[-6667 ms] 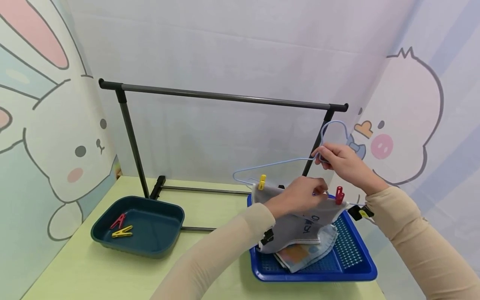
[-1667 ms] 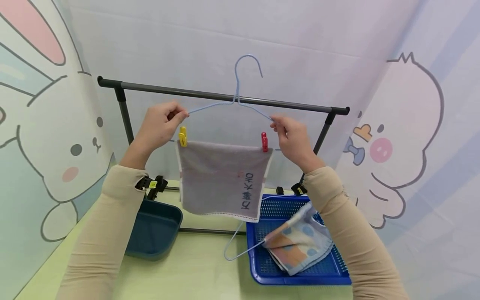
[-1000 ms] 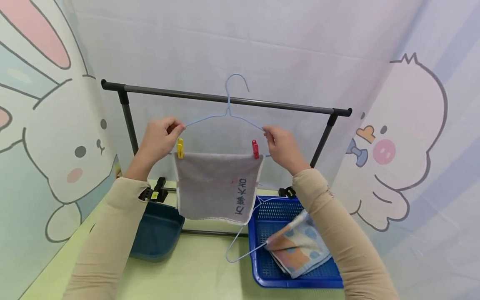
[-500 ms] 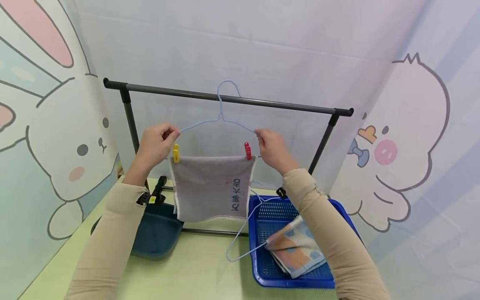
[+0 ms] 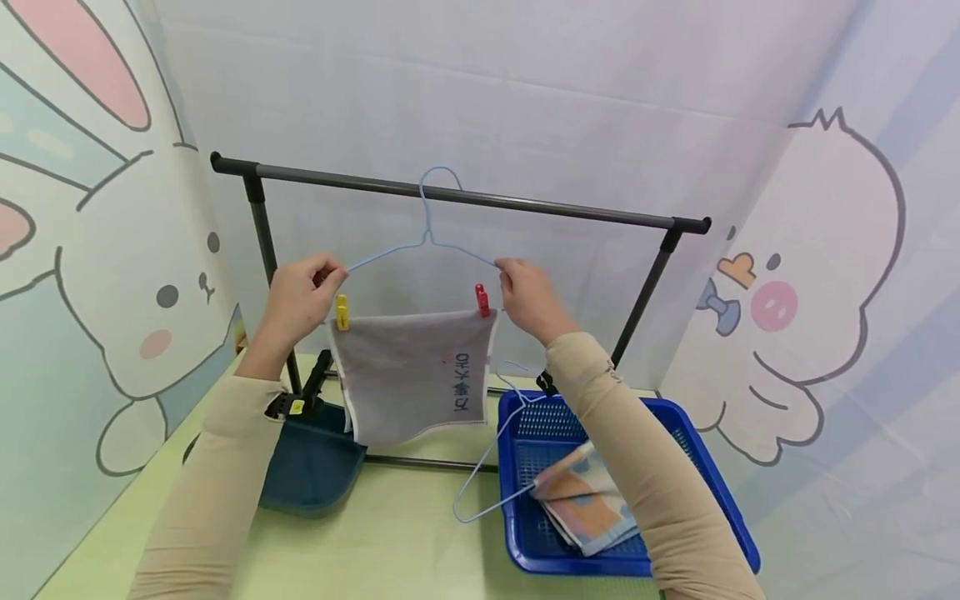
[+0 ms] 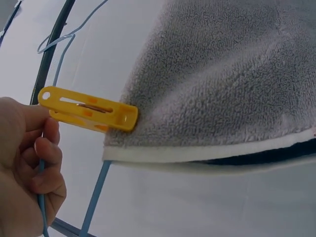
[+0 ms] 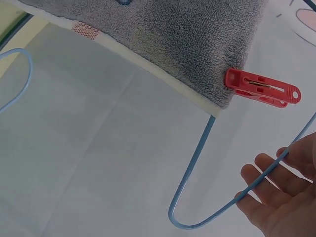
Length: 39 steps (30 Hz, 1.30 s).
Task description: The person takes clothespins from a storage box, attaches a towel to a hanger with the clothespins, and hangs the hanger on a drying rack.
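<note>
The blue hanger (image 5: 428, 237) meets the dark bar (image 5: 517, 202) with its hook: the stem passes in front of the bar and the tip seems to lie behind it. A gap shows between the hook's crown and the bar, so it looks unseated; whether wire touches metal cannot be told. Just below the bar, the left hand (image 5: 300, 296) pinches one sloping wire arm between thumb and fingers, and the right hand (image 5: 534, 298) pinches the other. Releasing early could drop the hook hard, or off the bar altogether if its tip is not far enough behind. The grey towel (image 5: 412, 375) hangs lower beneath the bar from a yellow clip (image 5: 342, 313) and a red clip (image 5: 482, 301); a jolt or uneven lowering might shift a clip or free a corner.
</note>
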Each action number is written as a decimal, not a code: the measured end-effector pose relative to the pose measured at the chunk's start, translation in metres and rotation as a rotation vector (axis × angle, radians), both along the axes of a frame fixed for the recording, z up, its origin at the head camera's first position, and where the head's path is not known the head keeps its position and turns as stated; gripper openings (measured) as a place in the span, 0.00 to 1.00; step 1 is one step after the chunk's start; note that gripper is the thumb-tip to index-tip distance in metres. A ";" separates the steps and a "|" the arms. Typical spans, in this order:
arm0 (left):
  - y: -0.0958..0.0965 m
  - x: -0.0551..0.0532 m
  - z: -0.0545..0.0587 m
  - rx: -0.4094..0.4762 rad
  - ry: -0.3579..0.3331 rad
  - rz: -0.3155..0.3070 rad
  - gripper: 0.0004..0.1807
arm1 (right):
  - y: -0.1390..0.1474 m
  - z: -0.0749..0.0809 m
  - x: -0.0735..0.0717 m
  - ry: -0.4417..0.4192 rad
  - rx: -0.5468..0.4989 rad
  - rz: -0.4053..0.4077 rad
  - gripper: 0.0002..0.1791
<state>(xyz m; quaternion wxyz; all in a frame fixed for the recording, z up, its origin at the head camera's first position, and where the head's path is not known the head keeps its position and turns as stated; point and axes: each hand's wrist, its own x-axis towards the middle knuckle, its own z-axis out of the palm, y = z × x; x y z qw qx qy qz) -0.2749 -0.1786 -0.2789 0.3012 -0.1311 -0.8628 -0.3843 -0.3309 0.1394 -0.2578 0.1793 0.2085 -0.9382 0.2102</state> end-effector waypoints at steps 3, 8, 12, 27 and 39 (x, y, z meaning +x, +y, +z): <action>-0.001 0.000 -0.004 -0.001 -0.008 -0.004 0.13 | -0.002 -0.005 -0.003 -0.002 0.018 0.002 0.19; -0.004 0.000 -0.011 -0.008 -0.033 0.018 0.14 | -0.007 -0.011 -0.006 -0.039 0.028 0.000 0.19; -0.009 0.000 -0.014 -0.029 -0.010 0.034 0.14 | -0.013 -0.016 -0.009 -0.046 0.026 0.010 0.19; -0.034 0.000 -0.011 -0.058 0.025 0.069 0.15 | -0.035 -0.016 -0.026 0.043 -0.002 0.022 0.16; -0.057 0.006 -0.015 -0.057 -0.004 0.126 0.16 | -0.064 -0.023 -0.034 0.061 -0.010 0.038 0.14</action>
